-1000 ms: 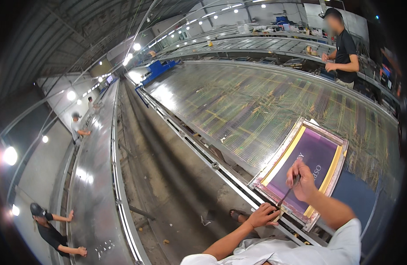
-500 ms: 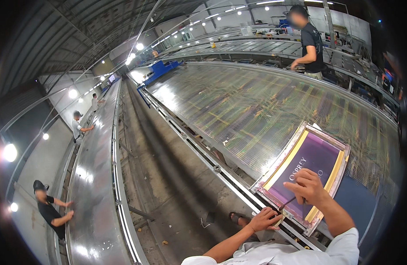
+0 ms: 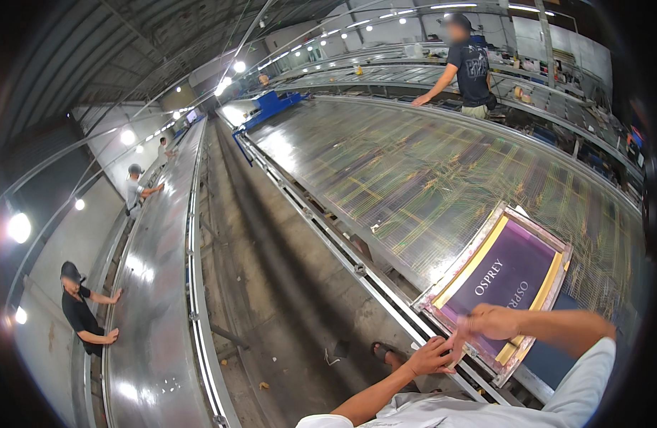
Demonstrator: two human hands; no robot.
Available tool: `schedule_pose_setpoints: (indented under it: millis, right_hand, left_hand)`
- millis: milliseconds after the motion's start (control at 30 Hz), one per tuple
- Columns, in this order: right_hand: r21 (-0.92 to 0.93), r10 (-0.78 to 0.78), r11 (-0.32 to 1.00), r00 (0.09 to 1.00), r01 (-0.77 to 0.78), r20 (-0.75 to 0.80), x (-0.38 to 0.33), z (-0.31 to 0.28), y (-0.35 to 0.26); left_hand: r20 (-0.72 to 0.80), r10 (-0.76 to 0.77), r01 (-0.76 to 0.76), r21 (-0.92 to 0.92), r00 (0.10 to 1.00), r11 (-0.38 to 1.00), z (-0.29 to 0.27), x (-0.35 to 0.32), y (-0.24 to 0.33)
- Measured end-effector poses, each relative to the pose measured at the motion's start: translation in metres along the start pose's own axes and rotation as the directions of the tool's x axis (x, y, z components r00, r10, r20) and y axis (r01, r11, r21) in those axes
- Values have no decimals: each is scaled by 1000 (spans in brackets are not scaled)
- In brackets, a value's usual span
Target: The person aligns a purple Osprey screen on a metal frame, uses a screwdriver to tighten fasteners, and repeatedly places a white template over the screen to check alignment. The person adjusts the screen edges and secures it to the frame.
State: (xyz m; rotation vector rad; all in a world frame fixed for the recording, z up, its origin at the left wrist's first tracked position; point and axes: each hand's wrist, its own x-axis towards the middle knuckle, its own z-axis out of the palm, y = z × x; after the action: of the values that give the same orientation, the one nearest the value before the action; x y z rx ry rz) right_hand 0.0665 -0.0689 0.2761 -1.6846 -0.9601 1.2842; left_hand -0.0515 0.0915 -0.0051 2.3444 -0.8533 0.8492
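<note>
Close work beside the framed screen [image 3: 501, 278] on the counter [image 3: 357, 164] seems underway; the person's left hand [image 3: 433, 356] and blurred right hand [image 3: 488, 322] sit together, any hold indiscernible. Next probably calls for steadiness.

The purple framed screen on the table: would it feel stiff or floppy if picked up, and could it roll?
The screen would probably feel stiff, given its solid-looking border. Its smooth purple panel looks thin, so might flex if pressed. Lying flat on the table, it seems unlikely to roll.
</note>
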Motion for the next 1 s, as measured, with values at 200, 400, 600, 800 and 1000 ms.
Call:
schedule_pose_setpoints:
  millis: [200,400,600,800,1000]
  right_hand:
    - [147,-231,404,256,903,-939,38,27,67]
    - [-74,-488,793,557,605,-672,16,48,68]
    - [-364,-481,869,749,336,-455,-12,36,59]
    - [-355,-431,902,515,245,-741,-5,32,88]
    - [-271,-354,934,489,234,-797,7,39,79]
  left_hand:
    - [24,2,-1,-59,1000,998,-7,2,1]
    - [-13,26,-27,-70,1000,997,-8,3,-1]
    - [-5,-10,10,-70,1000,997,-11,0,5]
    - [-5,13,-13,-54,1000,998,-6,7,1]
    - [-4,9,-9,-55,1000,998,-8,2,0]
